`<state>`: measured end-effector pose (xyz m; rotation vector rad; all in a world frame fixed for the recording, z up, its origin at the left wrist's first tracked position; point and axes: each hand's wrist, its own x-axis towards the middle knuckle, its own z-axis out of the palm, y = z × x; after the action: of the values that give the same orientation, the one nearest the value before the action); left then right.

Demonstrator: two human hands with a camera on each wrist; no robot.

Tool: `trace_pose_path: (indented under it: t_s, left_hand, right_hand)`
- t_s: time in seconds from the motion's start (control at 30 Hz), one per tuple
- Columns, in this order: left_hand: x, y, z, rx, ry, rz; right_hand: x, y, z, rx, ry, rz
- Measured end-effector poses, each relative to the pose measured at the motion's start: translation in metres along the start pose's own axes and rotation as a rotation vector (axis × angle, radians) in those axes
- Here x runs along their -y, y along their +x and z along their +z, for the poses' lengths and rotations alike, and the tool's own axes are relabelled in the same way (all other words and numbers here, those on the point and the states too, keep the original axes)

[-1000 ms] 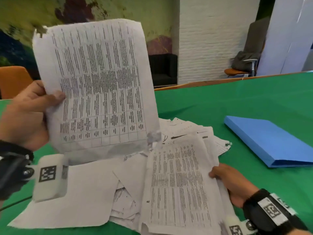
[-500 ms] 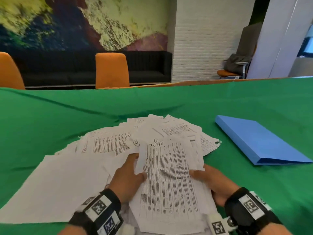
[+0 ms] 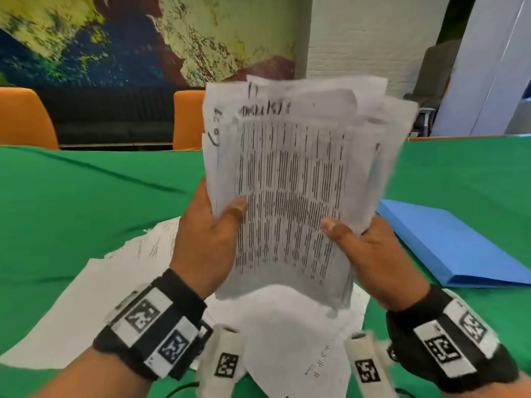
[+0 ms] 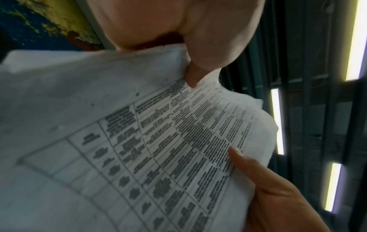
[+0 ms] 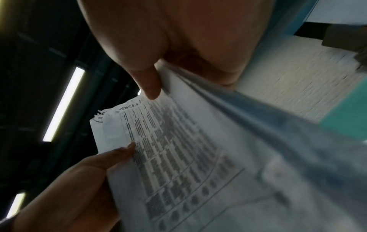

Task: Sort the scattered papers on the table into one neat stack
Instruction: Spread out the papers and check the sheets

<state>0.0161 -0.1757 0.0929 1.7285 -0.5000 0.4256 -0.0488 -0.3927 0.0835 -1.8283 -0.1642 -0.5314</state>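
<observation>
Print and handwriting on the papers are too blurred to read.

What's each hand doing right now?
Left hand: grips the bundle of papers, thumb in front.
Right hand: grips the same bundle.

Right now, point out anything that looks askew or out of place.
The bundle of papers, held upright by the left hand and right hand, is uneven: its top edges fan out and do not line up. Loose sheets lie scattered on the green table beneath.
</observation>
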Motion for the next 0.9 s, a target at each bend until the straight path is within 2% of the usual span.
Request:
trace_pose_path:
  t_s: [0.03,0.1,0.23,0.3,0.47,0.6,0.67,0.73,0.8,0.87,0.9]
  left_hand:
    - [-0.001,0.0,0.001,-0.026,-0.031,0.034]
    - [0.007,-0.002,-0.001,0.014,-0.076,0.033]
    - [0.041,-0.019,-0.013,0.063,-0.146,-0.151]
    - [0.051,-0.026,-0.011,0.083,-0.154,-0.191]
    - [0.048,-0.027,0.005,0.025,-0.196,-0.088]
    - [0.05,-0.035,0.011,-0.049,-0.161,-0.11]
    - [0.043,-0.039,0.011,-0.07,-0.178,-0.102]
    - [0.028,-0.042,0.012,-0.096,-0.212,-0.014]
    - [0.015,-0.042,0.014,-0.145,-0.214,0.063]
    - [0.013,-0.042,0.016,-0.162,-0.194,0.025]
    - [0.016,-0.043,0.015,-0.124,-0.174,-0.041]
  right_hand:
    - [0.003,0.0,0.003,-0.029,-0.007,-0.047]
    - [-0.002,-0.002,0.002,-0.054,0.046,-0.065]
    - [-0.036,-0.013,-0.009,0.012,0.171,0.108]
    - [-0.048,-0.018,-0.011,0.012,0.273,0.172]
    - [-0.051,-0.019,-0.013,-0.007,0.396,0.207]
    - [-0.059,-0.031,-0.011,0.114,0.248,0.275]
    - [-0.056,-0.036,-0.009,0.066,0.214,0.25]
    - [-0.047,-0.039,-0.009,-0.032,0.187,0.122]
    - [-0.039,-0.039,-0.008,-0.069,0.167,-0.004]
    - [-0.03,-0.039,-0.001,-0.044,0.103,-0.059]
    - [-0.028,-0.041,0.004,-0.023,0.058,-0.057]
